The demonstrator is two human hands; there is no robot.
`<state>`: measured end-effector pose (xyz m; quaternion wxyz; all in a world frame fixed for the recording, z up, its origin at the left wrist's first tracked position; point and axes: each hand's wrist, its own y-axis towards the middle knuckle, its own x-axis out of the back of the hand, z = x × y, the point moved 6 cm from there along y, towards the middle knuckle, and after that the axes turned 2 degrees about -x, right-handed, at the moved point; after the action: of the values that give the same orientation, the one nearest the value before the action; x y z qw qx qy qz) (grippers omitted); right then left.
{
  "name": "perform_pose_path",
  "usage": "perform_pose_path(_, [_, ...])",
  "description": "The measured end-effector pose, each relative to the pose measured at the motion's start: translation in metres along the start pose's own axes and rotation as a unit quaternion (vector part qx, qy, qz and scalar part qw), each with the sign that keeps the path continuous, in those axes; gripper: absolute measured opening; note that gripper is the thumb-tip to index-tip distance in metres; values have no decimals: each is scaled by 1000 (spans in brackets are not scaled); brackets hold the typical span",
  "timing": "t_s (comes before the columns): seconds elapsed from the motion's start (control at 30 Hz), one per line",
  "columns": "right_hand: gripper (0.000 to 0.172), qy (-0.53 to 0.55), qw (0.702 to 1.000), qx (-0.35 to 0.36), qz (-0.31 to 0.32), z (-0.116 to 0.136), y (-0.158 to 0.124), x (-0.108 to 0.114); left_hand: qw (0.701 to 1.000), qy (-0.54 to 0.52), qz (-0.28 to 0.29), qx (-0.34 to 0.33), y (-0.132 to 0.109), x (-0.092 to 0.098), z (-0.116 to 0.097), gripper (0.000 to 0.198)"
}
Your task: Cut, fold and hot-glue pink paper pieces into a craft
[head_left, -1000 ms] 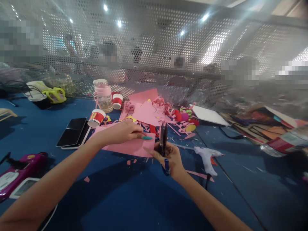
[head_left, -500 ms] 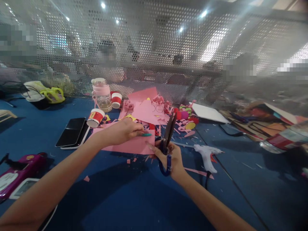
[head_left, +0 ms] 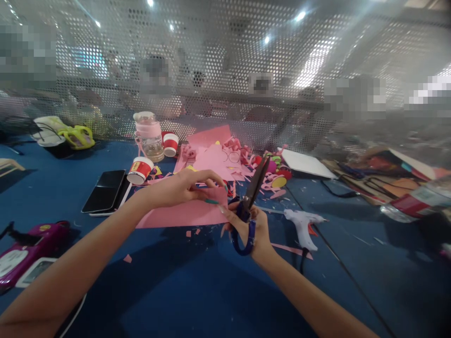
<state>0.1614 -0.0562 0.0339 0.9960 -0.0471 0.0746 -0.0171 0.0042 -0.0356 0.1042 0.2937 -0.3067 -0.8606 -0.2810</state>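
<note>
A pink sheet of paper (head_left: 186, 213) is held a little over the blue table, its right edge between the thumb and fingers of my left hand (head_left: 188, 188). My right hand (head_left: 255, 230) grips a pair of scissors (head_left: 243, 211) with dark blue handles, the blades pointing up and away from the paper. The thumb of that hand is at the sheet's right edge; whether it presses on the paper I cannot tell. Behind my hands lies a heap of pink paper (head_left: 211, 157) and scraps, one piece marked with drawn circles.
A white glue gun (head_left: 305, 227) lies right of my hands. On the left are a black phone (head_left: 105, 191), a tipped paper cup (head_left: 140, 170), a clear jug (head_left: 150, 138) and a purple toy scooter (head_left: 35, 249). A perforated metal screen (head_left: 218, 94) stands behind the table.
My left fingers have shifted to the sheet's right edge and curled over it, and the sheet's right side has tilted. The scissors have turned slightly to the right.
</note>
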Motion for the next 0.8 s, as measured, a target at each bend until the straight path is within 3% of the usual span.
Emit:
perform_pose_path(0.1, [46, 11, 1000, 10, 4, 0, 0, 0, 1000, -18, -13, -13, -1, 3, -2, 44])
perform_pose_path(0.27, [46, 0, 1000, 27, 2, 0, -3, -1, 999, -22, 32, -18, 1, 2, -6, 32])
perform_pose_path(0.43, [44, -14, 1000, 24, 6, 2, -7, -3, 997, -50, 50, -5, 1, 1, -2, 48])
perform_pose_path(0.67, [44, -16, 1000, 18, 16, 1, -6, -3, 997, 9, 71, 8, 2, 3, -4, 40])
perform_pose_path(0.8, [45, -13, 999, 30, 15, 1, -5, -2, 998, 20, 60, -1, 3, 4, -7, 49])
